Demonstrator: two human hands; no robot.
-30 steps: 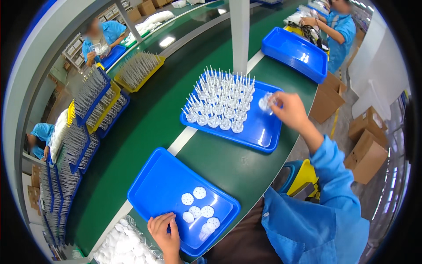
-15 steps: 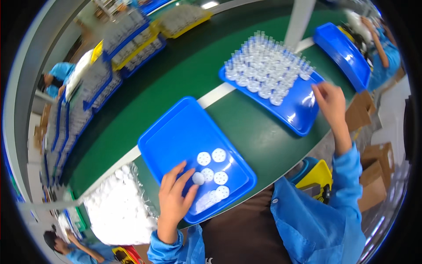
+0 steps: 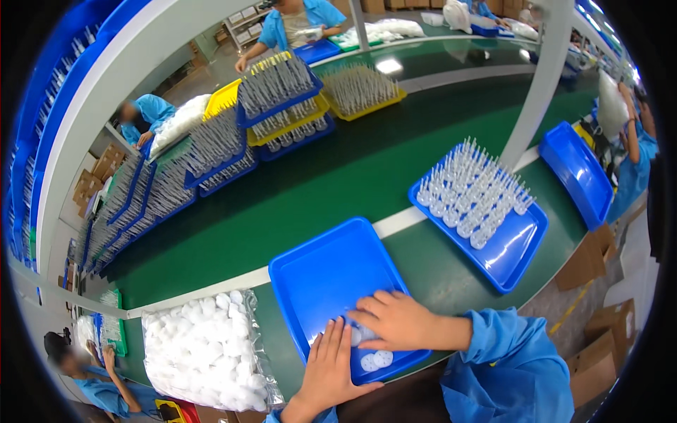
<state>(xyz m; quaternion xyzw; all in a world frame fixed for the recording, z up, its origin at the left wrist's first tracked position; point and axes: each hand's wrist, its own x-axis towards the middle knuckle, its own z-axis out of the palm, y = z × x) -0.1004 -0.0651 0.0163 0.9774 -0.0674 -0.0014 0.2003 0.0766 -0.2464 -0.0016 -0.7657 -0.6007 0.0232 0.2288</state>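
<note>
A blue tray [image 3: 317, 261] lies before me on the green table. White round discs with small holes [image 3: 376, 360] rest near its close edge, and more pale discs [image 3: 361, 334] show between my hands. My left hand [image 3: 331, 370] reaches over the tray's left side with its fingers stretched out, tips beside those discs. From the right, my right hand [image 3: 395, 323] spreads over the same discs, covering part of them. Whether its fingertips pinch one is hidden, but the fingers look apart. To the left, a clear plastic bag [image 3: 204, 352] is full of white round pieces.
Another blue tray [image 3: 518, 240] at the right carries rows of clear pieces with upright stems [image 3: 469, 194]. A further blue tray [image 3: 578, 176] stands beyond a white post [image 3: 539, 92]. Stacked trays of stemmed pieces [image 3: 278, 92] line the far side. Co-workers sit around the table.
My right hand has come from the stemmed-piece tray to the discs in the near tray. My left hand has flattened beside them. The view has tilted up, showing more of the far side.
</note>
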